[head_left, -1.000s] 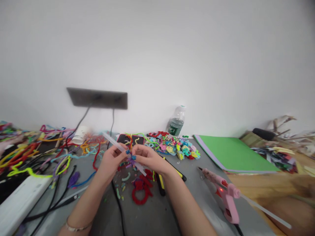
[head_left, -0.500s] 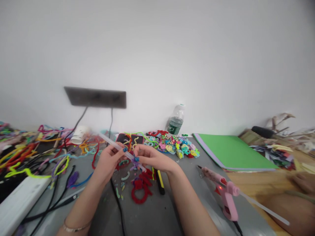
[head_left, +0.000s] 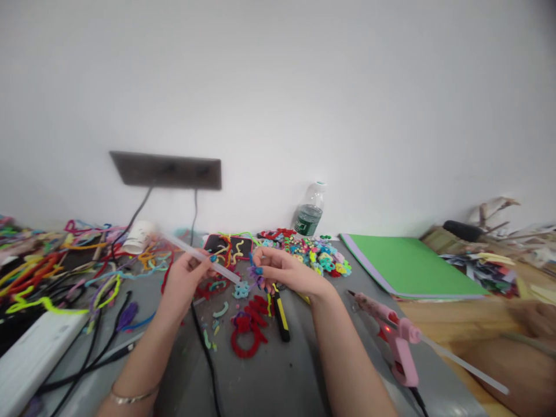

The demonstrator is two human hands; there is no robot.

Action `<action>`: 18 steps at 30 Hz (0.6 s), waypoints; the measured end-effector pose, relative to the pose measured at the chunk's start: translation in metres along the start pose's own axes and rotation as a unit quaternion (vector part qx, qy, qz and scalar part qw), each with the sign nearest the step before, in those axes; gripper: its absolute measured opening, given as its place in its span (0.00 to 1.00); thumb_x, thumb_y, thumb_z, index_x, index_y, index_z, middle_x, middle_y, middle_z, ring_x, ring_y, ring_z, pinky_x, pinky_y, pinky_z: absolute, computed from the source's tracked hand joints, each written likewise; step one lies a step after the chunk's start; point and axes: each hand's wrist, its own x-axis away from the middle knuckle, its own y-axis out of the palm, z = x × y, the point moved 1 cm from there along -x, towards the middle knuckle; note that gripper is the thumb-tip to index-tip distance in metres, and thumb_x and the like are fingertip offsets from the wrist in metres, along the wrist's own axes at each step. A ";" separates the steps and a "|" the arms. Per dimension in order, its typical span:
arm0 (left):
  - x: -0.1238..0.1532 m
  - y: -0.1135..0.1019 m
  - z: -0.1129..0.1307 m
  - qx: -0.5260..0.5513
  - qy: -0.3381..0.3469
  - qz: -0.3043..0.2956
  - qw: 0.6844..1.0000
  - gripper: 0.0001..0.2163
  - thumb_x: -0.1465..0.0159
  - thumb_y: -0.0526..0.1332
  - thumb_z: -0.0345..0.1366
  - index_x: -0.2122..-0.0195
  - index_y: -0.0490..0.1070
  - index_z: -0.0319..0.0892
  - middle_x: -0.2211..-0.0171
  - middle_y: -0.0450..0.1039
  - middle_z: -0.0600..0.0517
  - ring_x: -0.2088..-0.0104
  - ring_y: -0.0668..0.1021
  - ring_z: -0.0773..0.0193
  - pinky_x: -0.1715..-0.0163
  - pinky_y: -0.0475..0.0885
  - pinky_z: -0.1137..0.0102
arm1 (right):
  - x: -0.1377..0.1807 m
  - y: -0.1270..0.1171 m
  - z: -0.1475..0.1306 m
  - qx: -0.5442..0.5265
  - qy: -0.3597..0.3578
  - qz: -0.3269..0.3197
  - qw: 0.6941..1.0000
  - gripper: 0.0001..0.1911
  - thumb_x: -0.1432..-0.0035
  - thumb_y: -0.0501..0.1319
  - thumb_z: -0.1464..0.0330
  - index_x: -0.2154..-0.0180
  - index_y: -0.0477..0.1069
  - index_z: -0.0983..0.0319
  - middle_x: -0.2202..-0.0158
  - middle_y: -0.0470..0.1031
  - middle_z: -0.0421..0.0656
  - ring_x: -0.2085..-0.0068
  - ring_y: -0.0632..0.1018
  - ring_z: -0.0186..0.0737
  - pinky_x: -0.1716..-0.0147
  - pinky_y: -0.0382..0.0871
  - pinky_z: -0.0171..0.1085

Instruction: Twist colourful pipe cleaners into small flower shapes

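Note:
My left hand (head_left: 186, 282) pinches a translucent white glue stick (head_left: 223, 271), which slants down to the right. Between the thumb and fingers of my right hand (head_left: 289, 273) is a small purple pipe-cleaner piece (head_left: 256, 277), partly covered by the fingertips. The stick's lower end stands apart from that piece. Just below the stick's end shows a light blue pipe-cleaner flower (head_left: 241, 289). Red pipe-cleaner shapes (head_left: 245, 340) lie on the grey table under my hands, beside a yellow and black utility knife (head_left: 281, 315).
A pink glue gun (head_left: 397, 336) with a lit red light lies at the right. Behind are a water bottle (head_left: 309, 211), a heap of pipe-cleaner flowers (head_left: 325, 258) and green sheets (head_left: 417, 266). Cables and a white power strip (head_left: 41, 353) occupy the left. Another person's arm (head_left: 512, 365) rests far right.
My hands have moved apart. The purple pipe-cleaner piece has come off the glue stick's end and moved right with my right hand, while the stick shifted slightly left.

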 end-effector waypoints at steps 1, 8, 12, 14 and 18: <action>0.001 0.004 -0.005 -0.016 -0.006 -0.010 1.000 0.19 0.59 0.75 0.42 0.69 0.73 0.40 0.79 0.71 0.57 0.77 0.76 0.65 0.74 0.77 0.70 | -0.001 0.000 0.001 0.001 -0.002 0.003 1.000 0.13 0.41 0.63 0.59 0.64 0.63 0.60 0.75 0.71 0.34 0.78 0.71 0.28 0.76 0.65 0.29; -0.002 0.002 -0.016 -0.130 -0.007 -0.048 0.990 0.20 0.57 0.72 0.49 0.71 0.75 0.39 0.75 0.78 0.49 0.73 0.81 0.57 0.75 0.77 0.68 | -0.014 -0.001 0.015 0.026 -0.007 0.010 1.000 0.13 0.41 0.63 0.59 0.64 0.61 0.60 0.77 0.70 0.33 0.80 0.69 0.28 0.78 0.64 0.29; -0.005 -0.019 -0.001 -0.235 -0.031 -0.087 0.968 0.20 0.52 0.68 0.54 0.79 0.73 0.40 0.83 0.74 0.49 0.87 0.72 0.64 0.89 0.63 0.73 | -0.017 -0.003 0.019 0.016 -0.005 0.025 1.000 0.13 0.42 0.63 0.60 0.64 0.61 0.59 0.77 0.70 0.33 0.80 0.69 0.28 0.78 0.63 0.28; -0.002 -0.021 0.008 -0.249 -0.045 -0.117 0.960 0.21 0.51 0.66 0.55 0.83 0.71 0.40 0.87 0.70 0.49 0.89 0.68 0.67 0.91 0.58 0.75 | -0.017 -0.002 0.019 0.018 -0.010 0.029 0.999 0.13 0.42 0.63 0.61 0.64 0.61 0.59 0.77 0.69 0.32 0.80 0.68 0.27 0.78 0.64 0.28; 0.011 0.000 0.014 -0.156 -0.005 -0.179 0.971 0.18 0.51 0.69 0.52 0.74 0.75 0.41 0.80 0.74 0.51 0.83 0.73 0.64 0.85 0.68 0.73 | -0.019 0.006 0.018 0.050 -0.020 0.006 0.999 0.09 0.42 0.61 0.65 0.65 0.61 0.60 0.77 0.67 0.32 0.79 0.68 0.27 0.78 0.62 0.28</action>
